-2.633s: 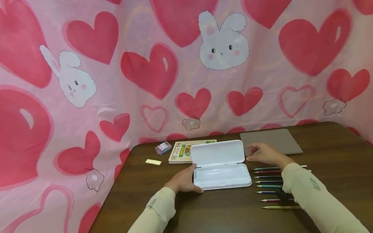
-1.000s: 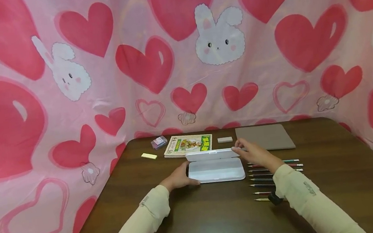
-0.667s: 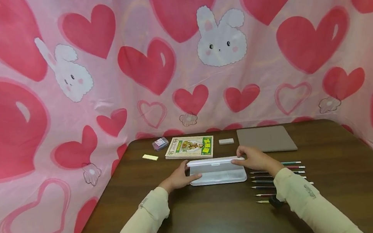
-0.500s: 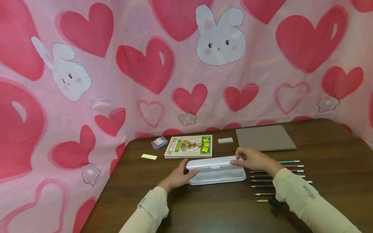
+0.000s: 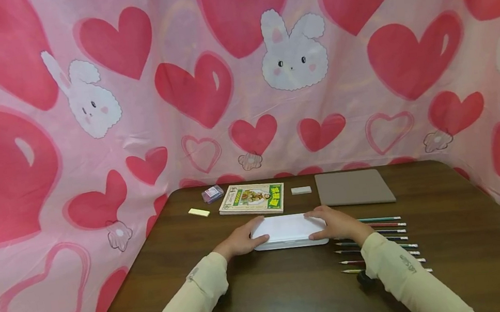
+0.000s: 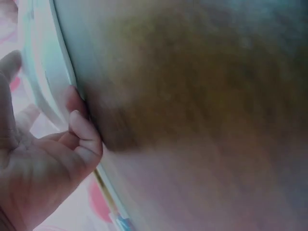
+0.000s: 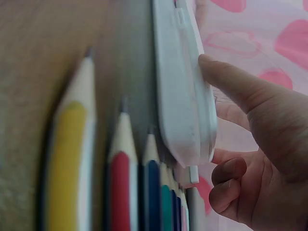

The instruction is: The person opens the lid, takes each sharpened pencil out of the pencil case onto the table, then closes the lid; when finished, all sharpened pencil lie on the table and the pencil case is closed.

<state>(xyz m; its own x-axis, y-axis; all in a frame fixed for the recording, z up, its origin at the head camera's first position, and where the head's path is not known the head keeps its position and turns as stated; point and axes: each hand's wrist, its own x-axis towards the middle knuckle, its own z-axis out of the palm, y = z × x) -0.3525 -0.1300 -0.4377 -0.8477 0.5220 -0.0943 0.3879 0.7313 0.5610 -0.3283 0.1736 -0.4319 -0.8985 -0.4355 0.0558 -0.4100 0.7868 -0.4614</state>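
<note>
Left hand (image 5: 241, 241) at the left end of the white pencil case (image 5: 289, 230), thumb over the lid, other fingers (image 6: 81, 130) curled against the end wall; a grip on the case. Right hand (image 5: 339, 223) at the right end, thumb (image 7: 231, 82) pressing on the lid and fingers bent round the end; likewise a grip on the case. Case lying flat and closed on the brown table (image 5: 465, 233), about midway between the two sleeves.

Just right of the case, partly under the right forearm: a row of coloured pencils (image 5: 382, 226), side by side, tips toward the case; yellow, red and blue ones close to the right wrist camera (image 7: 67, 159), nearly touching the case wall. A small dark object (image 5: 364, 278) on the table beneath the right sleeve, too hidden to identify.

Behind the case, well apart from the hands: a green-covered booklet (image 5: 253, 199), a white eraser (image 5: 301, 190) beside it, a flat grey pad (image 5: 353, 188) to the right. Farther left, a small purple box (image 5: 212, 194) and a pale yellow strip (image 5: 198, 212). Around the table, a pink cloth (image 5: 240, 74) with hearts and rabbits.
</note>
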